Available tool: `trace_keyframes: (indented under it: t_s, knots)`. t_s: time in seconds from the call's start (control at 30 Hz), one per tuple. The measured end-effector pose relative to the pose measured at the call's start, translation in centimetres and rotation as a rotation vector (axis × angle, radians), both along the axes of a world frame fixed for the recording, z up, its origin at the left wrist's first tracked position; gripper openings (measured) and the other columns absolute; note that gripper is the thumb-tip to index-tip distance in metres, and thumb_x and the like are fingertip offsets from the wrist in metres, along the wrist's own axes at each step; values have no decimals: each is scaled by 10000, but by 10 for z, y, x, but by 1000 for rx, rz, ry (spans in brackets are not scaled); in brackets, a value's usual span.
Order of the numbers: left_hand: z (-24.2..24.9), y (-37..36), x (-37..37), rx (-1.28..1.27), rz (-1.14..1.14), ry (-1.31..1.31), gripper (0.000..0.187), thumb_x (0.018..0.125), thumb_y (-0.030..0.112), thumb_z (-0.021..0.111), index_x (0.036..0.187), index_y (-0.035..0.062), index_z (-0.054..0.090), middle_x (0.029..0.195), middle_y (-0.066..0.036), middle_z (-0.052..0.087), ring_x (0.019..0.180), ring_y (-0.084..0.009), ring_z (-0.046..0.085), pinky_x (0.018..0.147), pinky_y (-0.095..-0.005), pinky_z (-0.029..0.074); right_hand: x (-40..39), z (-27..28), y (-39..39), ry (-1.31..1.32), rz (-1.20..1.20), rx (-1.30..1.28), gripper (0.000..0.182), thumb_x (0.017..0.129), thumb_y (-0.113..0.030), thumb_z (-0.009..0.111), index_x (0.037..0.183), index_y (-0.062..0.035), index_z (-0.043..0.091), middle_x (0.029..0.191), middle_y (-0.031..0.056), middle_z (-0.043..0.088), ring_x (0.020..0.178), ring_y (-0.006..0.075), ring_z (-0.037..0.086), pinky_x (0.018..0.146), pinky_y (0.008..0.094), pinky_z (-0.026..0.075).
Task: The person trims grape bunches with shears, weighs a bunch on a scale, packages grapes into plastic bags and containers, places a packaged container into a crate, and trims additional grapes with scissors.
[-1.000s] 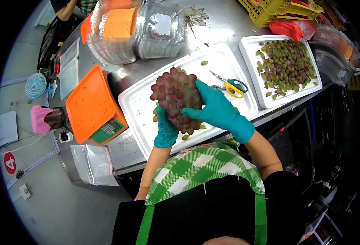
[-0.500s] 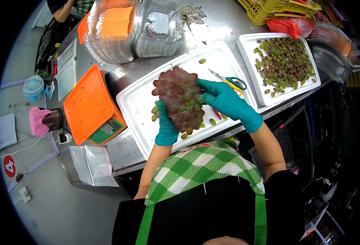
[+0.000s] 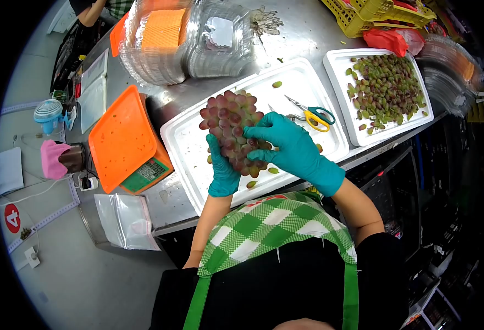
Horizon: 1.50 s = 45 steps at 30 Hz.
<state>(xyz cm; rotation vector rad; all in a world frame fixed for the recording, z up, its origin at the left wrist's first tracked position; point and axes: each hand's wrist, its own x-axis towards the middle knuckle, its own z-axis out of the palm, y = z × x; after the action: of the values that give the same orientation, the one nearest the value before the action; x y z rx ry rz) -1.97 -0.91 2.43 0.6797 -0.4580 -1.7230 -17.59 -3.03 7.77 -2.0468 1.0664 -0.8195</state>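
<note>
A bunch of reddish-green grapes (image 3: 232, 118) is held up over a white foam tray (image 3: 184, 179). My left hand (image 3: 223, 170), in a teal glove, grips the bunch from its lower left side. My right hand (image 3: 288, 144), gloved alike, reaches across the right side of the bunch, thumb and fingers bent against the grapes; whether it pinches one is hard to tell. Scissors with yellow handles (image 3: 315, 121) and a pair with teal handles (image 3: 323, 114) lie in the tray to the right. A few loose grapes (image 3: 276, 84) lie there too.
A second white tray (image 3: 347, 118) at the right holds many loose grapes. Left stands an orange scale (image 3: 122, 144), with plastic bags (image 3: 125, 220) below it. Stacked clear containers (image 3: 220, 47) are behind, yellow crates (image 3: 357, 19) at the back right. Another person's arm (image 3: 90, 12) shows top left.
My right hand has moved left and inward over the bunch's right side. The bunch is turned and shifted slightly left, still in my left hand. The view has shifted slightly.
</note>
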Motion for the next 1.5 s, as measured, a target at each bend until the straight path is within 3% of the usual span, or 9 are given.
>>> trace_keyframes:
  t_s: [0.33,0.63,0.7,0.77,0.9,0.97,1.13,1.23,1.5]
  knots:
    - [0,6,-1,37,34,8,740,779,621,374,1322,142,216,1308,-94,327,1172,-257,370,970,-387,345,9,-1,-2,363,79,-196,224,740,-195,591,919,-90,507,858,66,485,773,241,526,618,343,447]
    - [8,2,-4,-3,90,-18,735,788,625,343,1325,143,208,1322,-93,306,1183,-264,355,987,-395,318,17,-1,3,78,-205,-139,147,860,-186,460,913,-55,498,818,85,491,716,240,525,612,317,437]
    - [6,-3,0,-33,99,22,744,783,638,331,1326,145,206,1325,-91,301,1190,-264,344,992,-399,307,8,2,0,-255,-291,126,141,838,-151,482,896,-28,518,820,119,527,708,262,549,617,326,444]
    - [1,-5,5,-15,141,61,759,771,659,318,1325,151,210,1329,-85,293,1194,-265,339,992,-408,303,0,1,-6,-555,-394,371,256,883,-239,458,1012,-29,529,790,55,596,652,106,563,606,251,454]
    - [-11,-7,18,-22,153,137,794,748,673,345,1315,130,225,1298,-100,322,1153,-282,371,964,-417,332,-6,-48,0,-321,-292,609,277,856,-208,503,1071,-35,522,832,71,613,732,125,583,650,259,465]
    - [-5,-9,18,20,208,130,858,712,686,405,1300,82,244,1233,-135,383,1067,-318,438,908,-429,388,-4,-54,7,50,-243,430,435,805,-246,546,1189,-70,441,878,133,598,756,277,591,668,333,465]
    - [4,-8,19,-21,208,107,812,735,665,389,1305,105,239,1262,-120,357,1090,-294,426,916,-421,385,-9,-58,17,350,-310,372,505,780,-242,582,1227,-89,401,895,102,578,747,242,591,673,320,470]
    - [-3,-8,26,-78,152,134,726,781,635,333,1321,162,223,1328,-84,296,1180,-262,362,972,-410,338,-14,-65,25,-49,-310,453,510,760,-226,614,1210,-89,416,855,88,572,712,226,582,656,318,472]
    - [16,3,9,22,131,16,726,779,639,338,1298,136,272,1286,-86,363,1155,-259,387,967,-392,337,14,15,8,281,74,-251,333,714,-260,618,1023,-156,550,838,57,476,736,200,512,628,310,438]
